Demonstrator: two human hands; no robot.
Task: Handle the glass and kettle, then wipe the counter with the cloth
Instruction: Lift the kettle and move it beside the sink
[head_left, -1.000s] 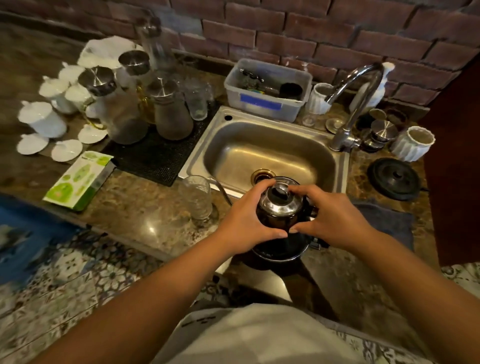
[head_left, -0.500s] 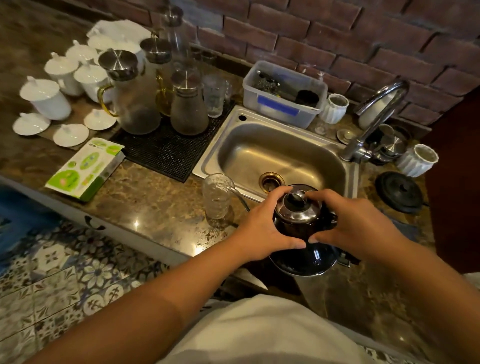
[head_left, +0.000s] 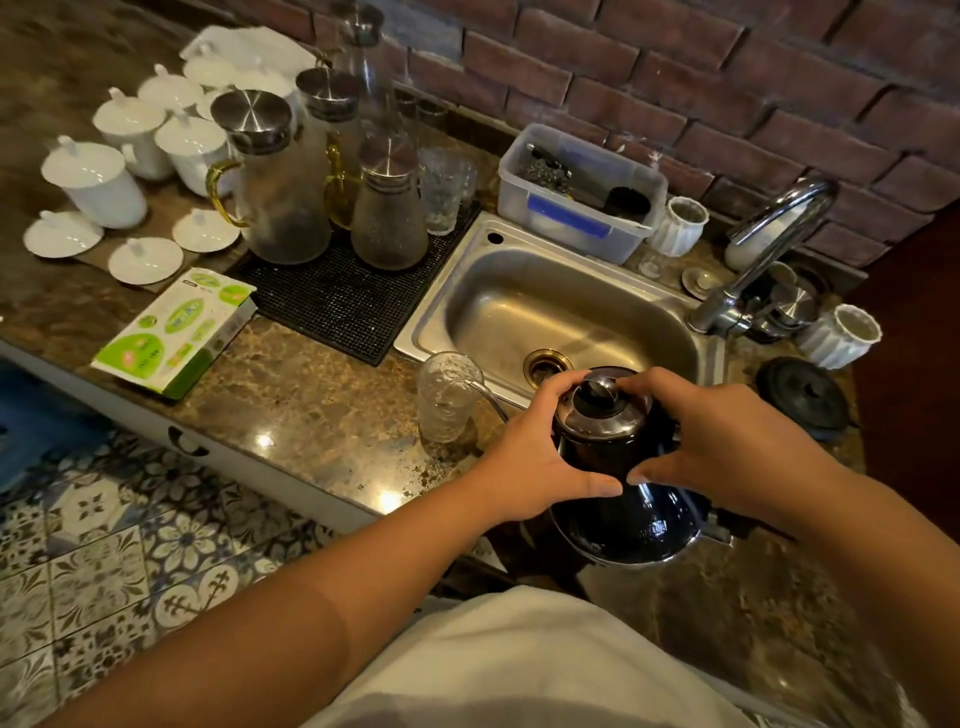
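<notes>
Grip: both hands (head_left: 540, 452) (head_left: 727, 447) clasp glossy black kettle (head_left: 623, 519) — glass (head_left: 447, 397) beside.

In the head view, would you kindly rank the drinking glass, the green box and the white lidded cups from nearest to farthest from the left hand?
1. Drinking glass: on the counter just left of the left hand, by the sink's front corner.
2. Green box: farther left, near the counter's front edge.
3. White lidded cups: far left, toward the back.
</notes>
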